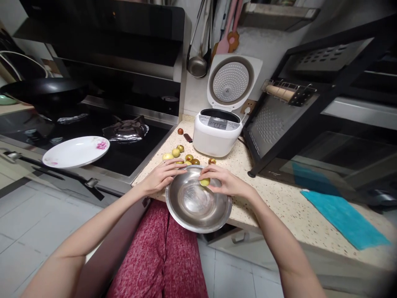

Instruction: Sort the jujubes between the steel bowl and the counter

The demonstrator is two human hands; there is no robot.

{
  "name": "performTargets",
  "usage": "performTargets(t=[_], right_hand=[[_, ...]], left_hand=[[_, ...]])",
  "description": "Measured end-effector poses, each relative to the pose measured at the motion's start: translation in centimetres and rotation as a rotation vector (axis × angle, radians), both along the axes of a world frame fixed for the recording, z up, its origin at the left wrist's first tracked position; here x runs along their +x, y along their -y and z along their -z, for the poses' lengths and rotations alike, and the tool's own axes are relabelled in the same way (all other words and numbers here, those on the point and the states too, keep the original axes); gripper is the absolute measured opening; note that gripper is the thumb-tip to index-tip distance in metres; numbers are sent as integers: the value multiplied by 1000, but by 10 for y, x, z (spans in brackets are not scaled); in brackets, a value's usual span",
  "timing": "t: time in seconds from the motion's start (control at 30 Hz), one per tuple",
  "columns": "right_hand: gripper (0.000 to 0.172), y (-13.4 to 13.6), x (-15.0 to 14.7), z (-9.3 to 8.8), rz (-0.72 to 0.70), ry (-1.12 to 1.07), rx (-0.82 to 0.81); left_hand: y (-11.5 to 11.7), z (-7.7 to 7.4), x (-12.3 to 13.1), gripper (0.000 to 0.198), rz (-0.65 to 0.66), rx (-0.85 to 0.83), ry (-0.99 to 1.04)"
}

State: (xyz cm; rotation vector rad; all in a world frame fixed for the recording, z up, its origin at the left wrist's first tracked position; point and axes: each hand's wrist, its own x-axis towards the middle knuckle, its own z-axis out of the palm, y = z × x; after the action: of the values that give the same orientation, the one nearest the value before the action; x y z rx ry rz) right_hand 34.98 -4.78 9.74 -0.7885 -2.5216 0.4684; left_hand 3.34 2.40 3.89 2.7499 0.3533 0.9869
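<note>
A steel bowl point(198, 207) hangs partly over the front edge of the speckled counter point(279, 198). My left hand point(161, 176) rests at the bowl's far left rim, fingers curled over a small fruit there. My right hand point(225, 180) pinches a small yellow-green fruit point(204, 181) just above the inside of the bowl. Several more small green and brown fruits point(181, 155) lie loose on the counter behind the bowl.
An open white rice cooker point(217, 132) stands behind the fruits. A white flowered plate point(76, 152) sits on the black gas stove point(124, 132) to the left. A black wok point(43, 93) is at far left, a black rack point(310, 103) and a teal cloth point(344, 217) to the right.
</note>
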Motion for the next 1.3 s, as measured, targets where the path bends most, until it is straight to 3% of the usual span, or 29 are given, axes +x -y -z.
performTargets(t=[0.5,0.7,1.0,1.3], right_hand=[[32,6,-6,5,75,190,-145],[28,5,-4,3,10,181,-187],[27,9,-5,2,55,150,-166],[25,6,-4,0,9,68,-214]], left_hand=[[1,-1,2,63,-7,-41,29],[1,-2,2,63,-6,-44,31],[1,-1,2,65,-19,-41,9],[-2,3,1,59,14,0,17]])
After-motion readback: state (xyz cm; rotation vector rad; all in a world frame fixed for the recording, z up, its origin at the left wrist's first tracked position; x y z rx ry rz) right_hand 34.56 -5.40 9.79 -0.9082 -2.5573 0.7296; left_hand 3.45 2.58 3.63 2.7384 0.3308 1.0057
